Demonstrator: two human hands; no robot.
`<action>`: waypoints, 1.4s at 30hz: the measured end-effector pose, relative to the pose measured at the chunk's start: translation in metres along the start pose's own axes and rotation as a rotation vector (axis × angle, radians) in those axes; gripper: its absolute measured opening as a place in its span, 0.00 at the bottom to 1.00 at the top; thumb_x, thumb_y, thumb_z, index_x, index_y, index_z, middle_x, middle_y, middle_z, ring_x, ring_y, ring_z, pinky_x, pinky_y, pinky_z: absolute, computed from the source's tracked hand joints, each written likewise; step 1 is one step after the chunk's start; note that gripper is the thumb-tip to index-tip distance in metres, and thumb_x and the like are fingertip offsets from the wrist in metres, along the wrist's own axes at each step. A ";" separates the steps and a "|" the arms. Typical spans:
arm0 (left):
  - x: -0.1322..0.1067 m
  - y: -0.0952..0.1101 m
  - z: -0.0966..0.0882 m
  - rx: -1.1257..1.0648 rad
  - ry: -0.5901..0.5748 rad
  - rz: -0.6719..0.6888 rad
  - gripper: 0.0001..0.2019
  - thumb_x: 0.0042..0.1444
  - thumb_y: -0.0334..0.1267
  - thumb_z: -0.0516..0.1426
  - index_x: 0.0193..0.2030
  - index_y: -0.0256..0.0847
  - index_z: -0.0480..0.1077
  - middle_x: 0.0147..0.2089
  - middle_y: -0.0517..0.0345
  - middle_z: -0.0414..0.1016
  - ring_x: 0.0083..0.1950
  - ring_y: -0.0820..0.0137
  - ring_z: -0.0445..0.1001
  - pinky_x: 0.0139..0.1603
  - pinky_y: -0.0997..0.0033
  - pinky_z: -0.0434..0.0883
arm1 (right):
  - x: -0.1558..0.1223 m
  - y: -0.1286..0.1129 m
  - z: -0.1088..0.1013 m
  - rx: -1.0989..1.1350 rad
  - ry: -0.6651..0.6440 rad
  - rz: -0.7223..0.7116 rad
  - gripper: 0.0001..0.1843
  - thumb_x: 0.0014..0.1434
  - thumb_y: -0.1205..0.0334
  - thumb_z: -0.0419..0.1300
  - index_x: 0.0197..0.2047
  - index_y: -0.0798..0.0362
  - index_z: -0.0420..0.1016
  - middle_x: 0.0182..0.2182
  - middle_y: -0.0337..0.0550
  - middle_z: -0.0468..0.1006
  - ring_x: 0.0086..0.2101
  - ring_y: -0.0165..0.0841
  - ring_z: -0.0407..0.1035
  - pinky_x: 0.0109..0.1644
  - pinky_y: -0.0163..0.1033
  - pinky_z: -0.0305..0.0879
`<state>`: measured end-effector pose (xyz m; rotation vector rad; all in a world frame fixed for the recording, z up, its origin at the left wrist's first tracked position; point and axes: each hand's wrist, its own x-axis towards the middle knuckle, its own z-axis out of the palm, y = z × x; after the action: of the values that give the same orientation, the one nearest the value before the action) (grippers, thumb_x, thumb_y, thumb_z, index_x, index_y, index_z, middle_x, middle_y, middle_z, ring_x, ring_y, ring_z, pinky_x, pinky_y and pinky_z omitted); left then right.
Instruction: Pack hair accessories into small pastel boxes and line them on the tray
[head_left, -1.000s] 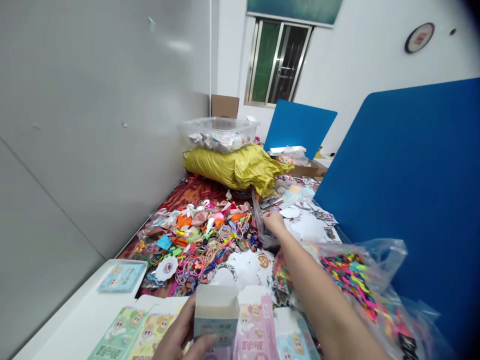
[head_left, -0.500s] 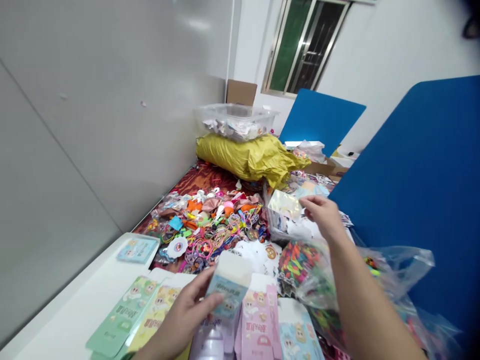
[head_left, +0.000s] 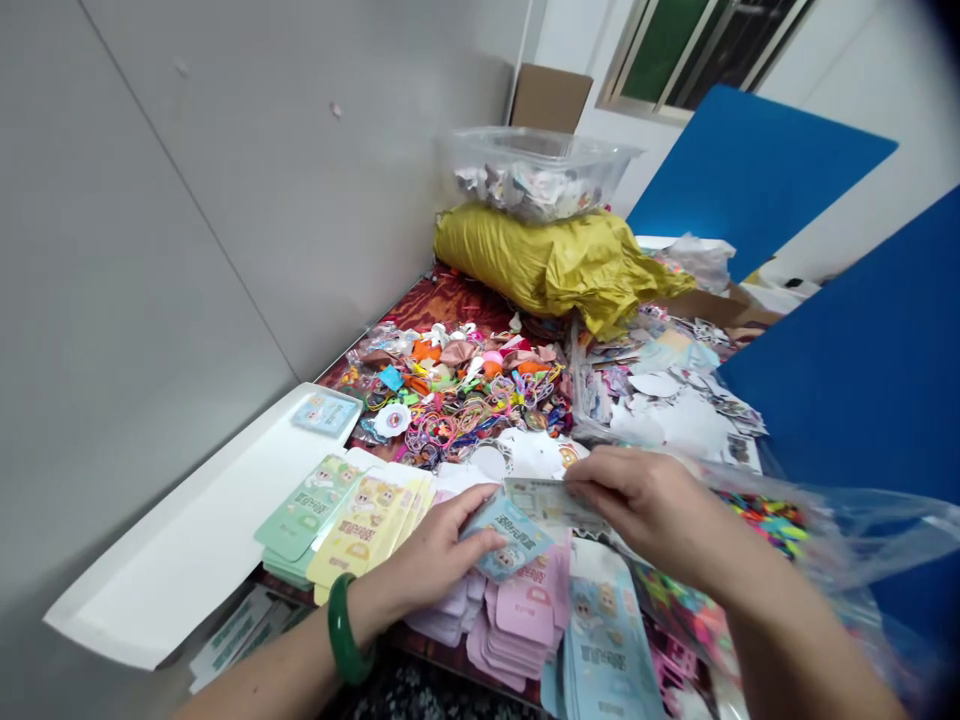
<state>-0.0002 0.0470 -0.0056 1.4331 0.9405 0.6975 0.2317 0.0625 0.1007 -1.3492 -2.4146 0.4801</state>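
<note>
My left hand (head_left: 431, 560), with a green bangle (head_left: 346, 630) at its wrist, grips a small light-blue printed box (head_left: 508, 540) tilted over the stacks. Between the fingers of my right hand (head_left: 649, 500) is a thin, shiny card (head_left: 547, 500), its left end at the box's open top. Whether it is inside cannot be made out. Below and beside lie stacks of flat printed boxes: green (head_left: 309, 510), yellow (head_left: 367, 525), pink (head_left: 525, 620) and blue (head_left: 611, 645). Purple boxes (head_left: 448, 605) are partly covered by my left hand.
Behind the boxes spreads a pile of hair ties and trinkets (head_left: 465, 405). A plastic bag of paper cutouts (head_left: 667, 425) lies to its right. Left stands a white tray (head_left: 202, 540) with one blue box (head_left: 326, 412). A yellow sack (head_left: 525, 260) carries a clear bin (head_left: 540, 175); blue panels (head_left: 757, 180) stand right.
My right hand has come down and toward me from the cutout bag with the card, meeting the blue box. My left hand has tilted the box rightward. The view has shifted.
</note>
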 end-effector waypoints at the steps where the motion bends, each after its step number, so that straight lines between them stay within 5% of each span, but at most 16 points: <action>1: -0.001 0.000 -0.001 0.019 -0.005 0.005 0.21 0.57 0.40 0.56 0.57 0.43 0.66 0.54 0.55 0.73 0.54 0.62 0.69 0.56 0.63 0.65 | -0.001 0.000 0.000 -0.016 -0.019 -0.001 0.11 0.62 0.64 0.54 0.34 0.47 0.77 0.26 0.38 0.75 0.25 0.28 0.67 0.28 0.33 0.59; 8: -0.009 0.014 -0.003 0.100 -0.101 0.095 0.20 0.56 0.38 0.57 0.57 0.48 0.68 0.53 0.57 0.73 0.54 0.62 0.69 0.57 0.66 0.63 | -0.001 -0.016 0.013 0.058 -0.131 -0.056 0.12 0.61 0.66 0.53 0.36 0.47 0.79 0.27 0.40 0.76 0.27 0.30 0.69 0.30 0.33 0.61; 11: -0.010 0.015 0.001 0.052 -0.107 0.074 0.21 0.55 0.40 0.58 0.57 0.46 0.68 0.53 0.55 0.73 0.53 0.62 0.69 0.56 0.65 0.63 | 0.002 -0.016 0.020 0.208 -0.062 -0.019 0.09 0.59 0.64 0.57 0.41 0.47 0.77 0.33 0.41 0.78 0.32 0.32 0.71 0.35 0.34 0.65; 16: -0.016 0.007 0.007 -0.093 -0.193 0.002 0.21 0.54 0.38 0.59 0.56 0.41 0.69 0.52 0.54 0.74 0.51 0.62 0.71 0.54 0.67 0.65 | 0.023 0.036 0.038 0.155 0.248 0.375 0.11 0.58 0.56 0.56 0.33 0.52 0.76 0.26 0.41 0.77 0.26 0.33 0.69 0.29 0.35 0.62; 20: -0.022 0.005 0.010 -0.101 -0.251 -0.026 0.21 0.54 0.37 0.59 0.55 0.41 0.69 0.50 0.55 0.74 0.50 0.63 0.71 0.52 0.69 0.66 | 0.054 0.075 0.079 -0.200 0.048 0.609 0.10 0.58 0.65 0.53 0.36 0.55 0.76 0.32 0.47 0.79 0.34 0.36 0.72 0.37 0.36 0.62; 24: -0.022 0.005 0.011 -0.109 -0.228 -0.019 0.21 0.54 0.38 0.59 0.56 0.40 0.69 0.51 0.54 0.74 0.50 0.62 0.71 0.52 0.67 0.67 | 0.077 0.089 0.115 -0.274 0.009 0.594 0.18 0.57 0.71 0.52 0.51 0.59 0.71 0.46 0.58 0.74 0.42 0.40 0.71 0.42 0.38 0.61; 27: -0.022 0.004 0.009 -0.112 -0.220 -0.012 0.20 0.54 0.39 0.58 0.55 0.41 0.69 0.49 0.55 0.75 0.49 0.62 0.72 0.51 0.67 0.67 | 0.084 0.093 0.124 -0.284 0.006 0.570 0.23 0.54 0.75 0.52 0.54 0.60 0.68 0.50 0.60 0.70 0.42 0.41 0.71 0.41 0.39 0.60; 31: -0.021 0.000 0.005 -0.112 -0.189 -0.020 0.22 0.53 0.38 0.59 0.56 0.41 0.68 0.52 0.55 0.73 0.51 0.62 0.70 0.54 0.66 0.66 | 0.086 0.087 0.122 -0.243 0.052 0.531 0.15 0.58 0.71 0.49 0.47 0.60 0.71 0.47 0.58 0.71 0.42 0.40 0.69 0.42 0.38 0.59; 35: -0.017 -0.002 0.009 -0.170 -0.219 -0.020 0.22 0.54 0.36 0.59 0.56 0.40 0.68 0.50 0.54 0.74 0.50 0.63 0.72 0.51 0.67 0.67 | 0.084 0.073 0.130 -0.091 -0.011 0.427 0.07 0.57 0.60 0.56 0.35 0.53 0.74 0.34 0.43 0.76 0.35 0.32 0.69 0.37 0.33 0.59; 42: -0.015 -0.004 0.011 -0.150 -0.212 -0.001 0.22 0.53 0.36 0.60 0.56 0.42 0.68 0.52 0.56 0.74 0.51 0.64 0.71 0.53 0.69 0.66 | 0.082 0.076 0.136 0.060 0.045 0.402 0.07 0.53 0.67 0.54 0.25 0.53 0.71 0.26 0.40 0.75 0.29 0.32 0.67 0.33 0.33 0.56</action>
<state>0.0014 0.0282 -0.0087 1.3436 0.7092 0.5894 0.1875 0.1533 -0.0441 -1.8040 -2.0746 0.6074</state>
